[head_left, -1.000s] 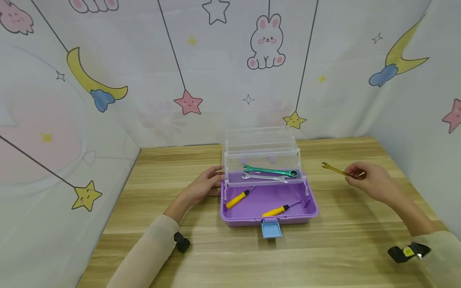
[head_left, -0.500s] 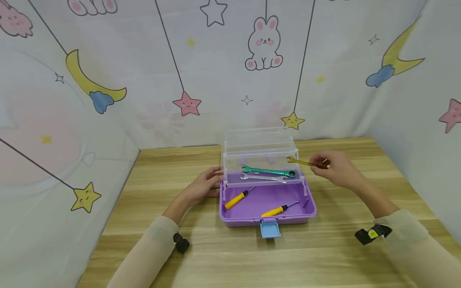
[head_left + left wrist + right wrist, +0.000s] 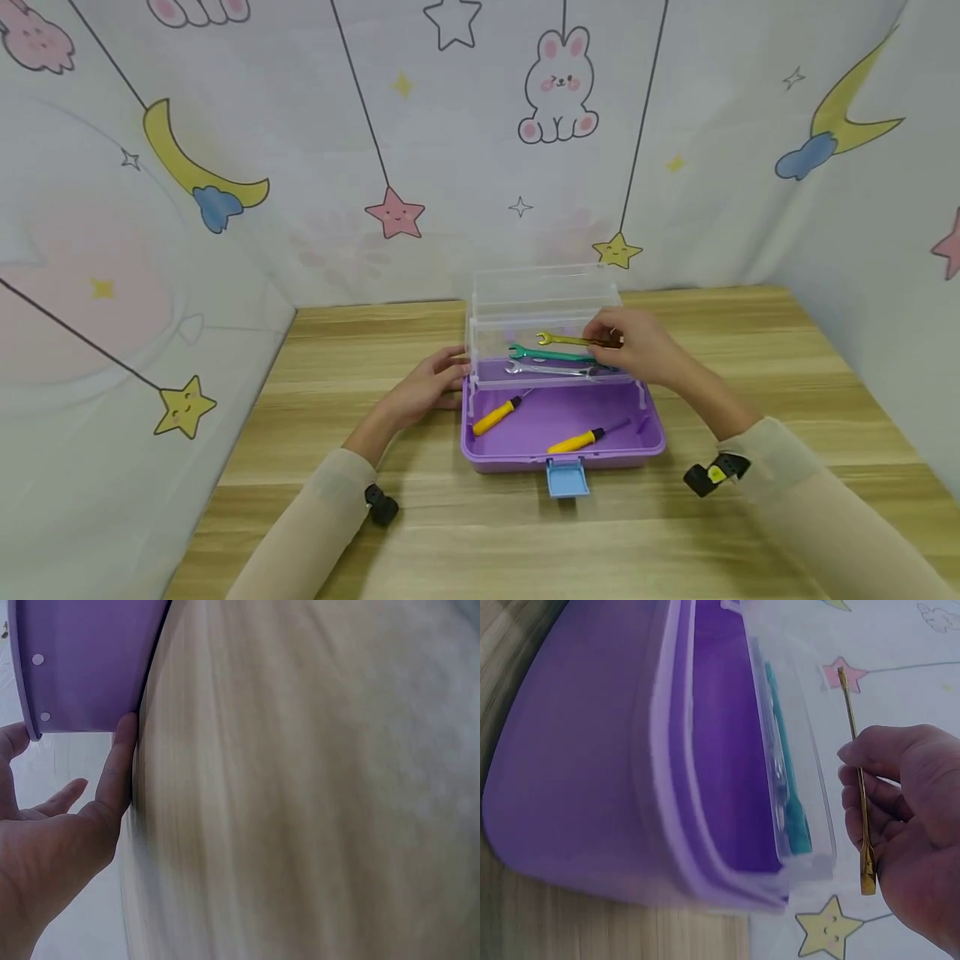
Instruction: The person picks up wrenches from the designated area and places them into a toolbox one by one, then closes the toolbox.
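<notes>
Gold wrench (image 3: 564,339): slim, shiny, pinched in right fingers (image 3: 881,748), forked end pointing left, held above clear tray (image 3: 491,340), apart from it. Purple toolbox (image 3: 502,465): opened, standing upright on worktop (image 3: 337,367), with blue latch (image 3: 567,480) flipped outward at front, touched at side by left fingers (image 3: 120,757).

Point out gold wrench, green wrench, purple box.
Gold wrench (image 3: 863,804), right wrist view: middle of the shaft.
Green wrench (image 3: 553,356), head view: on the shaft.
Purple box (image 3: 567,407), head view: bare inside floor.
</notes>
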`<state>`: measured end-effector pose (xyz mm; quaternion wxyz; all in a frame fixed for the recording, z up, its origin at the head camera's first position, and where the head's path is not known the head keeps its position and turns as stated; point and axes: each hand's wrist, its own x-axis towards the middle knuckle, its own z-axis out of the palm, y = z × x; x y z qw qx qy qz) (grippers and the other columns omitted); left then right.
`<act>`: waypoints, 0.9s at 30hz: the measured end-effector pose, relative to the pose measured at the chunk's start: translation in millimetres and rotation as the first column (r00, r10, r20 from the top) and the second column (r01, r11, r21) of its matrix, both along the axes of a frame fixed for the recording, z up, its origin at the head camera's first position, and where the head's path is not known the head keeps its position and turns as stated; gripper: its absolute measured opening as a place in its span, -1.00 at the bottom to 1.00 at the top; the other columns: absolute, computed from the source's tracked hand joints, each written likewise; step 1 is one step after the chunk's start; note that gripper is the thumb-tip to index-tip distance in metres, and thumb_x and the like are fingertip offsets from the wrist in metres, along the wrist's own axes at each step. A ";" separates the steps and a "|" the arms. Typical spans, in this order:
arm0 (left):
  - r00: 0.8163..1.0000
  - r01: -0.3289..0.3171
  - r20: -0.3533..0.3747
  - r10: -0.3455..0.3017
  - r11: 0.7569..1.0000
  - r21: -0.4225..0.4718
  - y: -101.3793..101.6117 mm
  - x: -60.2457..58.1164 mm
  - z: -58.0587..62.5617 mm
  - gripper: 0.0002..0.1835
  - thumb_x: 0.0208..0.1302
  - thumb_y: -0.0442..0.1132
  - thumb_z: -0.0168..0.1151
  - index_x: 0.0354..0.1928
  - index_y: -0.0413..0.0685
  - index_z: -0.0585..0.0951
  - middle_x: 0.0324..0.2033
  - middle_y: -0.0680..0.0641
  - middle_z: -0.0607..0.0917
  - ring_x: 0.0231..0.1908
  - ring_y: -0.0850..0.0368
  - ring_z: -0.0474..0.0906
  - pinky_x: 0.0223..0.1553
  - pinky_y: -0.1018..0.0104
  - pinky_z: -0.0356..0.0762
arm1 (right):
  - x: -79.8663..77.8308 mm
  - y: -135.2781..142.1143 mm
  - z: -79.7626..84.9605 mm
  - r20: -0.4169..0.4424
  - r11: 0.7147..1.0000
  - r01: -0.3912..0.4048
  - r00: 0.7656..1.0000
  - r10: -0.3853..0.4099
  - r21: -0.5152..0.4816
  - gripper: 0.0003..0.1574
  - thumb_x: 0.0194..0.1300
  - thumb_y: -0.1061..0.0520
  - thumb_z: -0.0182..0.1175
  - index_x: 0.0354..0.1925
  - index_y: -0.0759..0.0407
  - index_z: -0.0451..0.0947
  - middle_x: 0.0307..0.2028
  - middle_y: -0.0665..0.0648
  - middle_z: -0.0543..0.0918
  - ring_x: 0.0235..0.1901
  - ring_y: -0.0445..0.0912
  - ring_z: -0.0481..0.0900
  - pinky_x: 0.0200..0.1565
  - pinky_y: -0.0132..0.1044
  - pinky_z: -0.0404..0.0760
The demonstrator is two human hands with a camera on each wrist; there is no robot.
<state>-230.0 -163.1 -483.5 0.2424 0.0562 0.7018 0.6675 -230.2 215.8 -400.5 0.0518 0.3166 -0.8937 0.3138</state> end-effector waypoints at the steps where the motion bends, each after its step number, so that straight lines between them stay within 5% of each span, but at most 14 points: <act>1: 1.000 0.002 -0.001 -0.002 1.000 0.001 0.2 -0.3 0.3 -0.30 0.63 -0.07 0.15 0.65 -0.03 0.17 0.55 -0.25 0.31 0.34 -0.20 0.53 0.16 -0.03 0.70 | -0.1 -3.6 0.8 0.000 1.000 -0.004 1.000 0.004 0.004 -0.85 0.33 0.28 0.45 -0.14 0.14 0.74 -0.30 -0.04 0.64 -0.31 -0.11 0.53 -0.28 -0.25 0.59; 14: 1.000 -0.005 -0.007 0.005 1.000 0.002 -1.3 -0.5 1.3 -0.30 0.62 -0.07 0.16 0.65 -0.03 0.17 0.54 -0.27 0.31 0.31 -0.20 0.55 0.15 -0.03 0.71 | -2.3 -33.5 -6.9 0.008 0.995 -0.078 0.997 0.078 0.055 -0.86 0.30 0.31 0.45 -0.18 0.16 0.74 -0.25 -0.02 0.67 -0.26 -0.13 0.60 -0.19 -0.18 0.71; 27: 1.000 -0.011 0.001 0.011 1.000 0.010 -1.0 0.4 1.2 -0.30 0.62 -0.09 0.16 0.65 -0.04 0.16 0.55 -0.27 0.29 0.33 -0.21 0.54 0.15 -0.02 0.71 | 0.3 -40.9 -11.0 0.079 0.997 -0.068 0.995 0.065 0.039 -0.87 0.31 0.30 0.45 -0.19 0.14 0.73 -0.29 -0.04 0.64 -0.29 -0.12 0.56 -0.24 -0.26 0.65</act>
